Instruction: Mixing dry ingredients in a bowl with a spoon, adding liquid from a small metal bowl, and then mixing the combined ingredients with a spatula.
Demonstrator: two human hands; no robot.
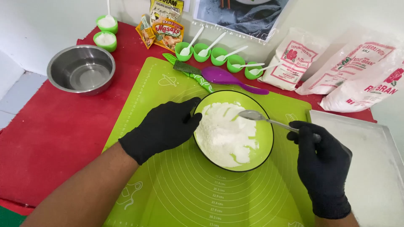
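A green bowl (pixel 264 138) with a black rim stands on the green silicone mat (pixel 176 185) and holds a heap of white flour (pixel 223 134). My left hand (pixel 166 126), in a black glove, grips the bowl's left rim. My right hand (pixel 322 164), also gloved in black, holds a metal spoon (pixel 256 115) by its handle. The spoon's bowl hovers over the flour near the far right of the heap.
An empty steel bowl (pixel 81 68) sits on the red cloth at the left. Several small green cups (pixel 219 55) with white spoons line the back, beside a purple spoon (pixel 229 78), seasoning sachets (pixel 167 32) and flour bags (pixel 294 59). A metal tray (pixel 370 168) lies at the right.
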